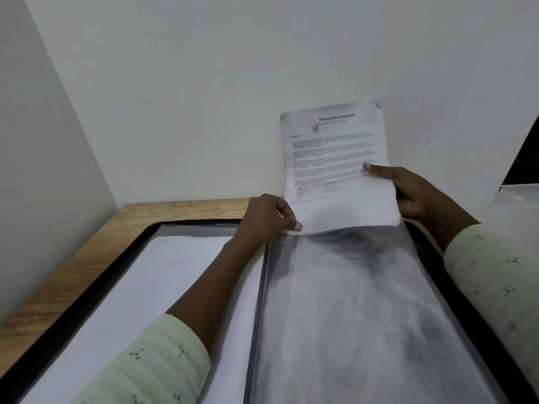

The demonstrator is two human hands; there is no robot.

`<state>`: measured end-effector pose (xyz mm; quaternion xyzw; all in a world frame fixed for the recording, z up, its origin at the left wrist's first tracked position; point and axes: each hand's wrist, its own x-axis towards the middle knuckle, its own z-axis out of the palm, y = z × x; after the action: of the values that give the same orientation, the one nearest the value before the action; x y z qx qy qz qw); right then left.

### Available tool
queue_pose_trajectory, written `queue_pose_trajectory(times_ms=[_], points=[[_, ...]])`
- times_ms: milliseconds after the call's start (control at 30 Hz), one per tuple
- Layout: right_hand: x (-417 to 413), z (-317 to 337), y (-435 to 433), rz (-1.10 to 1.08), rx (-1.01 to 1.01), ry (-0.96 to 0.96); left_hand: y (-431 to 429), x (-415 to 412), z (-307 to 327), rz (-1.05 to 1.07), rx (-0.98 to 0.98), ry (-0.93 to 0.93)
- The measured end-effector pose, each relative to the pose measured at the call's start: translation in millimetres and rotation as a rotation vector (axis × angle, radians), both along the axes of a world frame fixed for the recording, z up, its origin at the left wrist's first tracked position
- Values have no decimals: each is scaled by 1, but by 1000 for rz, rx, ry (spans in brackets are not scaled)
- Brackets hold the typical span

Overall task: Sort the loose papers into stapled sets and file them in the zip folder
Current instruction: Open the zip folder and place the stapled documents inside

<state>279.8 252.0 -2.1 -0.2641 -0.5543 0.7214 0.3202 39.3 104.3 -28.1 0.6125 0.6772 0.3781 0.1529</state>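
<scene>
An open black-edged zip folder (pixel 122 258) lies flat on the wooden table. Its left half holds a white sheet (pixel 163 287); its right half shows a clear plastic sleeve (pixel 350 301). A printed paper set (pixel 335 158) headed "Internship Documentation" stands partly inside the top of that sleeve, with a staple at its top right corner. My right hand (pixel 414 193) grips the set's right edge, thumb on the front. My left hand (pixel 265 220) pinches the sleeve's top edge at the paper's lower left corner.
The wooden table (pixel 73 272) sits in a corner between two white walls. A dark object (pixel 522 158) leans at the far right edge, with a white surface below it.
</scene>
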Motion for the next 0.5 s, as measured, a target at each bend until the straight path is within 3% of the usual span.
queue_pose_trajectory(times_ms=[133,300,500], points=[[3,-7,2,-14,78,-181,-4,-8,4,-36,-13,-19],[1,-5,12,-223,89,-253,-8,-21,8,-136,-39,-34],[-5,7,13,-211,202,-312,-9,-23,12,-217,-117,49]])
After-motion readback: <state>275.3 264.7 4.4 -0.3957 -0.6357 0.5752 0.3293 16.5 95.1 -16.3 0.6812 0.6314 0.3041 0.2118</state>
